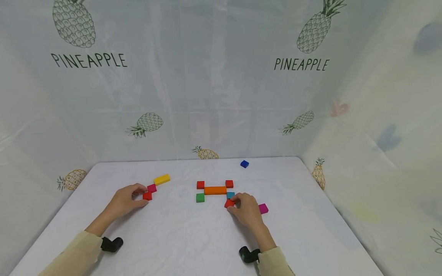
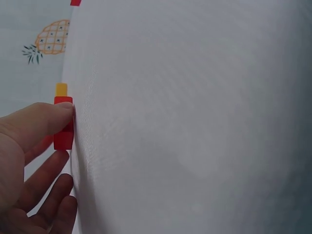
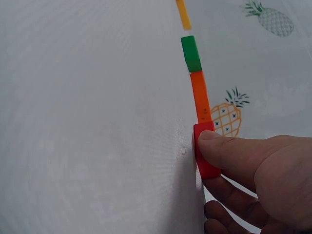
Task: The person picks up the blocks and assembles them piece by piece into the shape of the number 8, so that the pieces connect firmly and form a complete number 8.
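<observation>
On the left of the white table, my left hand (image 1: pixel 125 200) holds a red block (image 1: pixel 147 196) between thumb and fingers. A pinkish-red block (image 1: pixel 152 188) sits just behind it, followed by a long yellow block (image 1: pixel 162 179). My right hand (image 1: pixel 249 211) pinches another red block (image 1: pixel 229 203), its thumb (image 3: pixel 210 136) lying across the near face in the right wrist view. This block is close in front of a blue block (image 1: pixel 230 195). Beside that stands a long orange block (image 1: pixel 215 190), with red blocks (image 1: pixel 200 185) (image 1: pixel 229 184) at its far corners and a green block (image 1: pixel 200 197) at its near left.
A magenta block (image 1: pixel 263 208) lies right of my right hand, partly covered by it. Near the table's back edge is a dark blue block (image 1: pixel 244 164). Pineapple-printed cloth (image 1: pixel 214 84) hangs behind the table (image 1: pixel 179 237) and along its sides.
</observation>
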The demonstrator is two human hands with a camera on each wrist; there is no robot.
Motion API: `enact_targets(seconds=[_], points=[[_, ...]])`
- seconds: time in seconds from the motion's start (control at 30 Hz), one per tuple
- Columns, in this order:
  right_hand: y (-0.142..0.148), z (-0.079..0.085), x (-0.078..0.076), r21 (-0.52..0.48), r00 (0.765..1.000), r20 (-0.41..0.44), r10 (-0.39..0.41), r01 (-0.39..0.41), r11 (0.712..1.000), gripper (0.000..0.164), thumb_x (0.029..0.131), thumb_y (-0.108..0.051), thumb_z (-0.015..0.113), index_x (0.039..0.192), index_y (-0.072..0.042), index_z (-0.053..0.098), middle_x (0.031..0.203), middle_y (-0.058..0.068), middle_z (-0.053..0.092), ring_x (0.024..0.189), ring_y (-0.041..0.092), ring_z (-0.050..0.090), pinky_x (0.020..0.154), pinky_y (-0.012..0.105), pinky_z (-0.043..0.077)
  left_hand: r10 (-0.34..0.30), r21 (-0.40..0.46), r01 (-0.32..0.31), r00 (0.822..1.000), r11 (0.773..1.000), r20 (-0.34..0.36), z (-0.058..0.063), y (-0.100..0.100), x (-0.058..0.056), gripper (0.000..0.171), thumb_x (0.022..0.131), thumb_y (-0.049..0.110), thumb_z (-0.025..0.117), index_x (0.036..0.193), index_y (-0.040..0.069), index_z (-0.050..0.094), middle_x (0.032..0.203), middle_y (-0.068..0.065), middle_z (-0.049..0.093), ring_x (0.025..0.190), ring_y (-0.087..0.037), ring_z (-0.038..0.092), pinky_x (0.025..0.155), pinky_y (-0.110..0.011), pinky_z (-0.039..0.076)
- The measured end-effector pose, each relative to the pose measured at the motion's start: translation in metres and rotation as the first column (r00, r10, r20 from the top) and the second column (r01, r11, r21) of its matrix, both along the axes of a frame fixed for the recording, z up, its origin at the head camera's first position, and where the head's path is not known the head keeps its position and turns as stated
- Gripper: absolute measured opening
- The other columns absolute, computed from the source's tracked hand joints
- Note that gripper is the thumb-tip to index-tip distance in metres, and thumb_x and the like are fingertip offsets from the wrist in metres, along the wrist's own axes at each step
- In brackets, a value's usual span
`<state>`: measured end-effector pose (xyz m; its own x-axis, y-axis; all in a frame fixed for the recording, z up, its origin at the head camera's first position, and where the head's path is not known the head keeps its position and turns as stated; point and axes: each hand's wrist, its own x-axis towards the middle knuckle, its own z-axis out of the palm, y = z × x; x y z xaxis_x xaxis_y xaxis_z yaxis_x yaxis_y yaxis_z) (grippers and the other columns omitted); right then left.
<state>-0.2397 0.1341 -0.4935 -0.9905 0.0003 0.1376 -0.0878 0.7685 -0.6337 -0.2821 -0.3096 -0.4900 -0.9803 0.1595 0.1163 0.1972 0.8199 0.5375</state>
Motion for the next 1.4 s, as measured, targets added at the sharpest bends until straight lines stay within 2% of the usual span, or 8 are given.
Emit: enact_targets(seconds=[0.43,0.73,1.1,1.4], points=[[-0.001,0.001,-0.001,-0.002,1.0,-0.011,0.002,-0.002,1.0,0.029,0.087,-0.022,0.09,0.111,-0.011,0.078,0.096,0.001,0.066,0.092,0.019,0.057,0.083,0.037,0.058,0.044,-0.007,-0.043,0.999,0.999,0.026,0.001,0.003,-0.002,0.041,0.087,0.025,0.088,0.12,0.008,0.07,0.114,-0.015,0.073,0.106,-0.035,0.061,0.093,-0.057,0.058],[-0.002,0.0,-0.002,0.0,1.0,-0.011,0.0,0.0,1.0,0.029,0.086,-0.022,0.09,0.111,-0.011,0.078,0.095,0.001,0.065,0.091,0.018,0.057,0.081,0.036,0.057,0.047,-0.008,-0.046,0.998,0.999,0.03,0.003,0.006,0.0,0.039,0.086,0.025,0.089,0.117,0.009,0.072,0.106,-0.008,0.072,0.102,-0.032,0.061,0.091,-0.055,0.058],[-0.002,0.0,-0.001,0.002,1.0,-0.005,0.0,0.0,1.0,0.029,0.086,-0.022,0.091,0.11,-0.011,0.077,0.093,0.001,0.065,0.09,0.018,0.057,0.081,0.036,0.057,0.042,0.0,-0.042,0.998,0.999,0.037,0.004,0.01,0.003,0.038,0.085,0.027,0.09,0.116,0.011,0.073,0.103,-0.004,0.07,0.098,-0.027,0.059,0.084,-0.044,0.057],[0.001,-0.001,-0.001,0.013,1.0,-0.008,-0.009,0.009,1.0,0.03,0.085,-0.023,0.091,0.11,-0.012,0.078,0.092,0.0,0.064,0.089,0.018,0.057,0.08,0.035,0.058,0.041,0.032,-0.043,0.998,0.999,0.044,0.01,0.022,0.008,0.04,0.086,0.031,0.089,0.119,0.012,0.074,0.108,-0.006,0.071,0.104,-0.029,0.061,0.087,-0.046,0.059]])
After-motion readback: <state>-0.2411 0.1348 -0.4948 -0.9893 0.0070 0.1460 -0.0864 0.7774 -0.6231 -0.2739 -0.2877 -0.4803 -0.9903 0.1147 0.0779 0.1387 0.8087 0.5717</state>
